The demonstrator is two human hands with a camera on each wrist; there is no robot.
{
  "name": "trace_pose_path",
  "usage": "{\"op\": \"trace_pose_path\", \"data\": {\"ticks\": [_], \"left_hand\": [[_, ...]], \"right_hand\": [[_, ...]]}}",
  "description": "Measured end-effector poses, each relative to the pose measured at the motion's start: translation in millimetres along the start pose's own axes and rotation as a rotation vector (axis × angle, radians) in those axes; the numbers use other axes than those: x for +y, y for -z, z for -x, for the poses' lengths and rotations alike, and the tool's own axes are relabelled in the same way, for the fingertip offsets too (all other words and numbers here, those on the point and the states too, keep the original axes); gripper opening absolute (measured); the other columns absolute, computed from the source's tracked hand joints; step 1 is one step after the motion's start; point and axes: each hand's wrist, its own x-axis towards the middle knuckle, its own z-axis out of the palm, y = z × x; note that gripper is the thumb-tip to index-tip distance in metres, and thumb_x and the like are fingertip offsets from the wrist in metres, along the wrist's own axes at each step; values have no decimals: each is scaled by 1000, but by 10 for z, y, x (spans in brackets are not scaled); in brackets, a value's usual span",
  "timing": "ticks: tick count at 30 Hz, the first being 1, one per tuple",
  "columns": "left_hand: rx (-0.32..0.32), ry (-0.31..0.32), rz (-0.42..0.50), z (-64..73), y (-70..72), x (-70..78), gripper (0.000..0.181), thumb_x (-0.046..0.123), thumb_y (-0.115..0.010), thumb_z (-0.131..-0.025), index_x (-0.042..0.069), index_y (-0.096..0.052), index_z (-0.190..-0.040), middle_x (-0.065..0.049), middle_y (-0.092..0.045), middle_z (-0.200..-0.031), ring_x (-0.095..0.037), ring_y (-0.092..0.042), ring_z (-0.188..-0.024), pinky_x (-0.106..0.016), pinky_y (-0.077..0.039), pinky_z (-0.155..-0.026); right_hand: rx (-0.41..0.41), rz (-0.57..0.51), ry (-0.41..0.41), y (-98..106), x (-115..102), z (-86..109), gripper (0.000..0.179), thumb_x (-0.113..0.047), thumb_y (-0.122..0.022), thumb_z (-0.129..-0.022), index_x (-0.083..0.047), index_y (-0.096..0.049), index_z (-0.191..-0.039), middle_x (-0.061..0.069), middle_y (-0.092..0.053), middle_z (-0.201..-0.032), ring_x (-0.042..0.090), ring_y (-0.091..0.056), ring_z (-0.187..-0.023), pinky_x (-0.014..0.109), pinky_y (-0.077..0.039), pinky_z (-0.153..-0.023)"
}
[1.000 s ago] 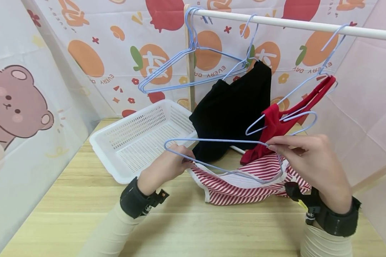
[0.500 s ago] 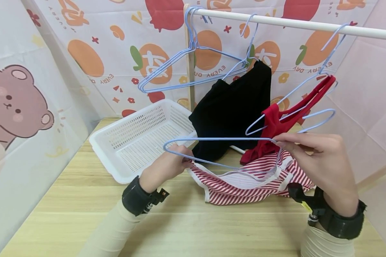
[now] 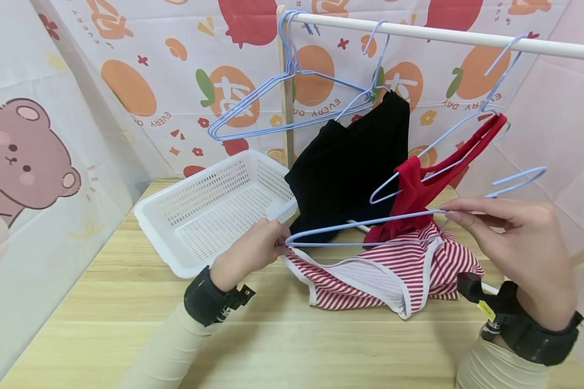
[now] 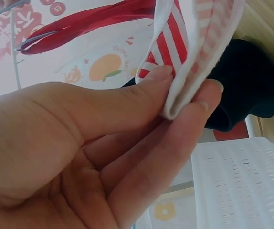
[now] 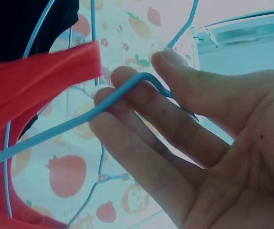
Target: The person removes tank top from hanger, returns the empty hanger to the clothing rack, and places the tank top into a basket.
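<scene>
My left hand (image 3: 253,248) pinches the white-trimmed edge of a red-and-white striped tank top (image 3: 399,262), which lies spread on the table. In the left wrist view, the trim (image 4: 177,95) is folded between thumb and fingertips. My right hand (image 3: 521,232) holds a blue wire hanger (image 3: 365,223) near its neck, the hook sticking out to the right. The hanger's left end reaches the fingertips of my left hand, at the pinched edge. Seen from the right wrist, the hanger wire (image 5: 56,126) crosses the fingers under the thumb.
A white rail (image 3: 443,37) spans the back. From it hang a black garment (image 3: 355,167), a red strappy top (image 3: 418,183) and several bare blue hangers (image 3: 253,100). A white perforated basket (image 3: 156,237) stands on the wooden table (image 3: 297,346) at left.
My right hand has moved right with the hanger, whose left end has drawn in to my left fingertips. The lower part of the striped top has slipped off the wire. The left hand stays put.
</scene>
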Motion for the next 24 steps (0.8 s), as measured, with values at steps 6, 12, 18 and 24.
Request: {"op": "trace_pose_path", "data": {"ticks": [6,12,18,24], "left_hand": [[-89,37,-41,3,-15,-11,11,0,-81,-84,5,-79,-94,-5,-76,-85,-14,-63,-74,-28,-55,-69],[-145,58,-76,-9,-19,-24,11,-1,-79,-85,4,-78,-95,-5,-76,-88,-14,-63,-74,-29,-55,-70],[-154,51,-98,-3,-21,-32,13,-2,-78,-85,4,-79,-96,-6,-77,-91,-15,-65,-78,-31,-56,-73],[-167,83,-94,29,-4,-9,18,-2,-78,-86,4,-79,-102,-8,-77,-95,-17,-66,-81,-33,-58,-76]], "right_hand": [[-49,56,-84,22,27,-4,32,12,-88,-68,-1,-82,-96,-33,-70,-95,-17,-69,-81,4,-51,-76],[-57,67,-131,24,28,-33,36,17,-87,-65,0,-82,-95,-38,-67,-93,-17,-69,-78,4,-51,-74],[-44,108,-201,38,16,-22,31,18,-83,-71,2,-80,-98,-43,-63,-92,-22,-65,-81,2,-49,-76],[-32,117,-211,53,21,-11,31,20,-80,-74,3,-79,-100,-45,-62,-92,-24,-64,-84,3,-48,-78]]}}
